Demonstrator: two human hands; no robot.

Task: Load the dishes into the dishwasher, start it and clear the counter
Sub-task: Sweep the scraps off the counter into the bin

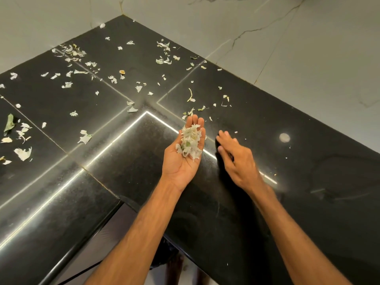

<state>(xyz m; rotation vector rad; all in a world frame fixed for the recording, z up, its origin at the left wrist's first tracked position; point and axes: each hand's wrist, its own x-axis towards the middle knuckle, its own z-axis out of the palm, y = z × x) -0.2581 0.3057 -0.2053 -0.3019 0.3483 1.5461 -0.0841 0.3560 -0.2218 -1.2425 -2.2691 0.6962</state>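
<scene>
Black polished stone counter (102,182), L-shaped, fills most of our view. Its corner runs to the back, where it meets the pale grey veined wall (267,27). We see both forearms reach in from the lower edge.

Left hand (181,161): palm up over the counter's middle, fingers nearly straight and close together, slightly cupped. It carries a heap of white papery scraps (190,144) on the fingers and upper palm.

Right hand (236,157): just beside the left, palm down, fingers extended side by side, pinching nothing. It is motion-blurred, so we cannot tell whether it touches the stone.

Loose white scraps (23,153) litter the counter's left arm and back corner, thinning to a few flecks on the right arm. A long green leaf (9,124) lies among them at the far left edge. A small round pale reflection (284,137) sits on the stone to the right of the right hand.
</scene>
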